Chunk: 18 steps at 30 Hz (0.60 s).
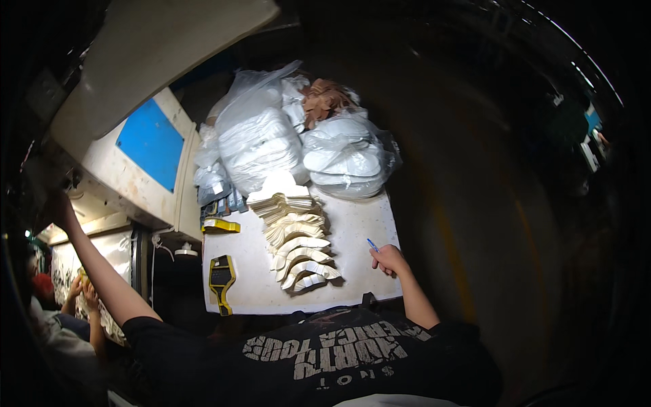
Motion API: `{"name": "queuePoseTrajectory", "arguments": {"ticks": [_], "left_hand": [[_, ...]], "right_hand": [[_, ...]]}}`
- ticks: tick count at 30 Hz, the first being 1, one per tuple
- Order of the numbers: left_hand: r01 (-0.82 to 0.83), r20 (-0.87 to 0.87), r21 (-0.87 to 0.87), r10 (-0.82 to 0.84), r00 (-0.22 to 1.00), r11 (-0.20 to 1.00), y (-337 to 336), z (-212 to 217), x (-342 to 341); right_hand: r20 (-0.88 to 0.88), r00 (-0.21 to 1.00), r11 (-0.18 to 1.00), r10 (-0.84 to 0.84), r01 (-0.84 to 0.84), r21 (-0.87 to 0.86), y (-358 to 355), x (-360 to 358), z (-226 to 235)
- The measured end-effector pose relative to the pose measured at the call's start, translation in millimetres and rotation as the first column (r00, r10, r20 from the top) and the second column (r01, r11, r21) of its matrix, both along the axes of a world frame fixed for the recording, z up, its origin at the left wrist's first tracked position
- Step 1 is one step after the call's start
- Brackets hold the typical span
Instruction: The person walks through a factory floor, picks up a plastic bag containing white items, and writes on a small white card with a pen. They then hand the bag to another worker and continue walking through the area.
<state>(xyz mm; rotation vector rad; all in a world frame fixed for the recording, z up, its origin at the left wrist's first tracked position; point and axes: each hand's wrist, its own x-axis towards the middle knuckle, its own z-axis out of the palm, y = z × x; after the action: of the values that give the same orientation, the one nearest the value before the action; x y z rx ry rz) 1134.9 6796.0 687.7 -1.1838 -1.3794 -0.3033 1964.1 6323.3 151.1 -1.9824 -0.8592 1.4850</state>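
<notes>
Your right hand (388, 259) rests curled around a blue pen (372, 245) near the right edge of the white table (359, 224), bare tabletop between it and the stack of cut pieces (298, 241). Your left hand (61, 203) reaches far left of the table; its fingers can't be made out.

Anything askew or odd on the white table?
The stack of pale curved cut pieces has slumped into a fanned row down the white table. Otherwise nothing stands out; the right hand holds a blue pen.

The left hand (60, 203) fades into darkness, its grip unreadable.
</notes>
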Motion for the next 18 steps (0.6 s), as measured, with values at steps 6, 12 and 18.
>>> {"name": "queuePoseTrajectory", "arguments": {"ticks": [6,12,18], "left_hand": [[0.204,0.28,0.257,-0.275,0.92,0.944,-113,-132,158],[0.535,0.487,0.772,-0.86,-0.149,0.344,-249,-137,210],[0.565,0.55,0.727,-0.823,-0.141,0.389,-338,-210,298]], "right_hand": [[0.132,0.99,0.992,-0.054,0.068,-0.109,-16,5,-6],[0.024,1.0,0.999,0.01,-0.008,-0.047,-8,5,-35],[0.031,0.994,0.954,-0.102,0.089,0.285,5,-13,-18]]}}
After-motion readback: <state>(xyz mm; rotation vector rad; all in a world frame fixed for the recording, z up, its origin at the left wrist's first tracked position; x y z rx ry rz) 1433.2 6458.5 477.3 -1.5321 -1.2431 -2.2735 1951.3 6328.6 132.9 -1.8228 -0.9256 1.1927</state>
